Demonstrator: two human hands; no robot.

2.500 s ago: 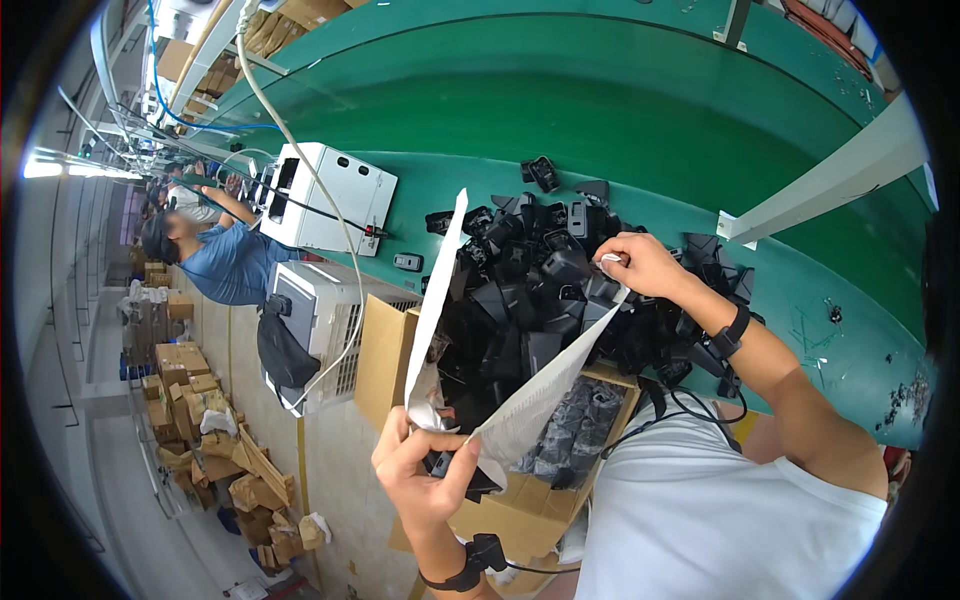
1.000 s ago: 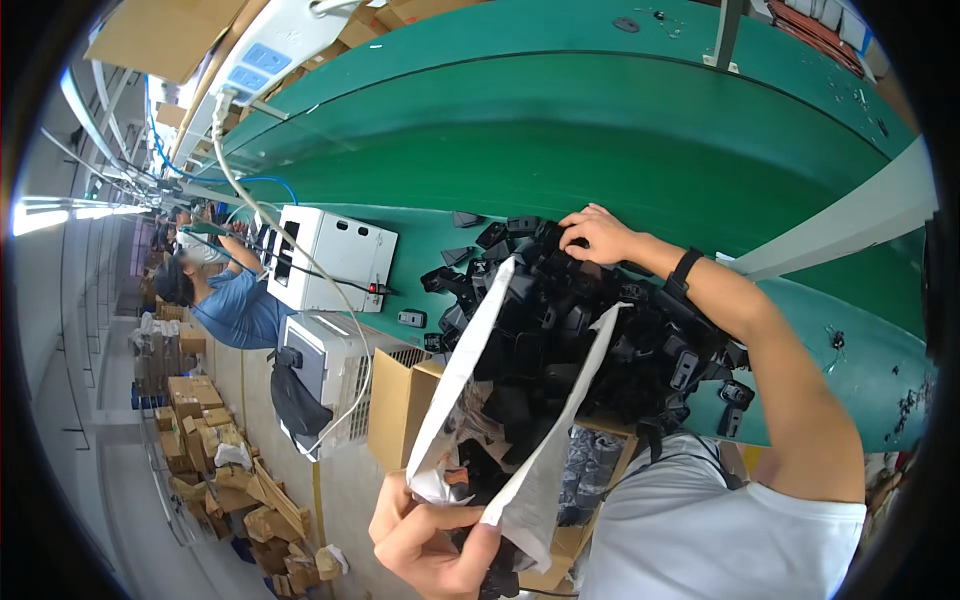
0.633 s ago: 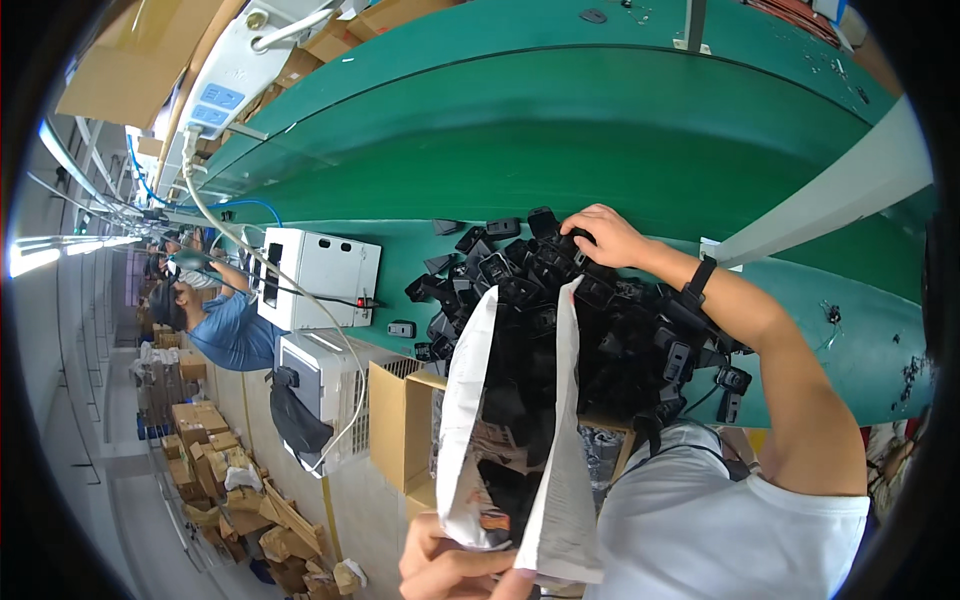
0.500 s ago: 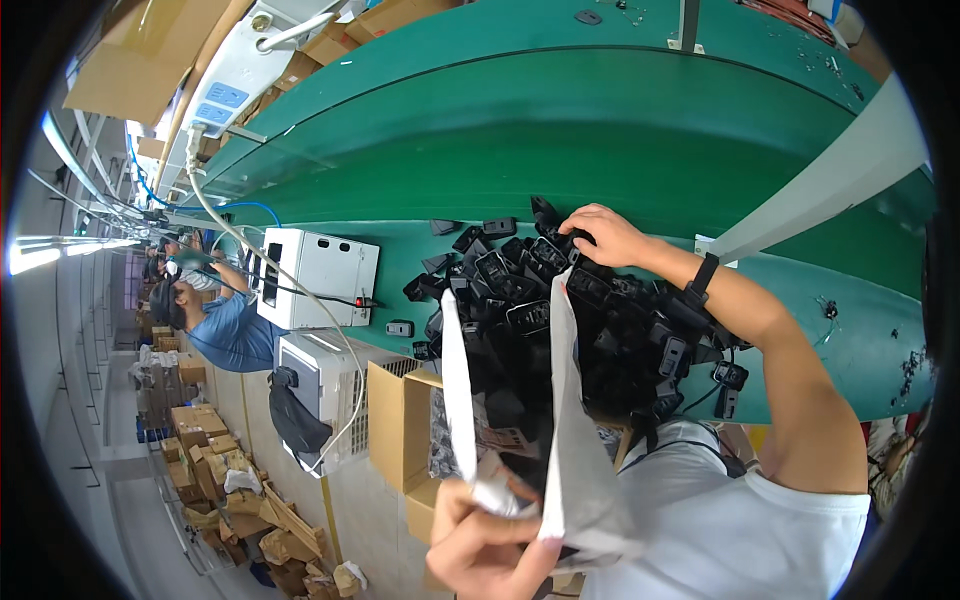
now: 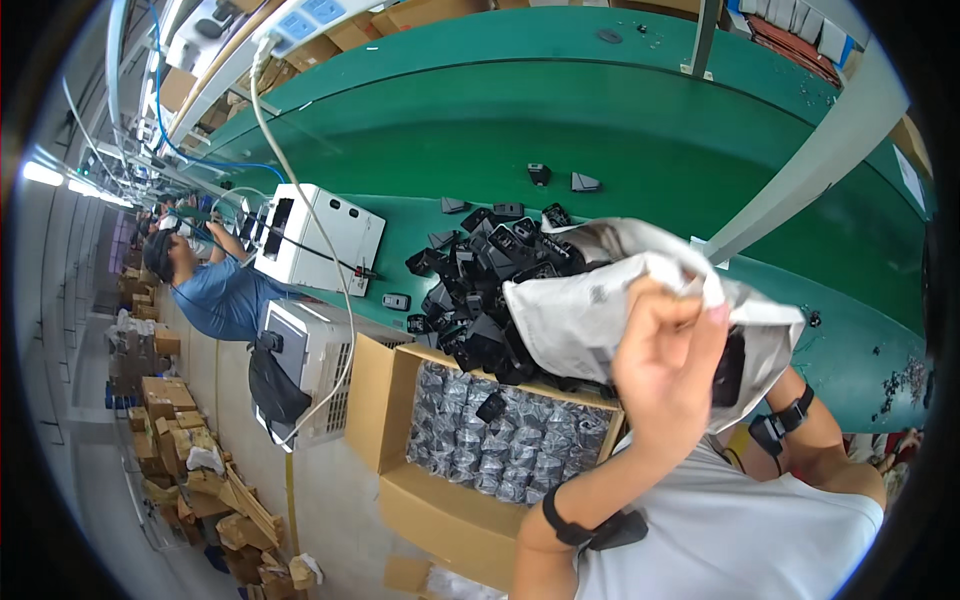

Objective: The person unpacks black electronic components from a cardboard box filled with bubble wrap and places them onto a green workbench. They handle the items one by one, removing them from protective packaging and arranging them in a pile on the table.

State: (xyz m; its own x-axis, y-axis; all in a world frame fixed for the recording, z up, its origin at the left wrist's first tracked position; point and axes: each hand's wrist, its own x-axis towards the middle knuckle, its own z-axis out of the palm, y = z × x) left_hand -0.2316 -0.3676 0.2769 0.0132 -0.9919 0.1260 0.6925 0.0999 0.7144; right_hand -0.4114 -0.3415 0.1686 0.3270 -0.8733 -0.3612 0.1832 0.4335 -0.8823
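Note:
A pale grey-white bag [image 5: 570, 315] is held up over the right part of a pile of black plastic parts [image 5: 500, 250] on the green bench. My left hand [image 5: 665, 365] pinches the bag's edge between thumb and fingers. Something black [image 5: 729, 368] shows at the bag's opening beside that hand. My right forearm, with a black wristband [image 5: 785, 420], reaches up behind the bag, which hides the right hand and its fingers. Two separate black parts [image 5: 538, 174] lie on the green surface beyond the pile.
Below the pile stands an open carton [image 5: 450, 505] filled with rows of plastic-wrapped items, one loose black part [image 5: 490, 407] on top. To the left are a white box-shaped device [image 5: 325, 240] and a hanging cable. A grey post [image 5: 800, 170] slants at right. A person [image 5: 215, 290] sits further left.
My left hand has risen to the right, lifting the bag over the pile. The right hand has gone behind the bag. Two black parts now lie beyond the pile, and the wrapped items are uncovered.

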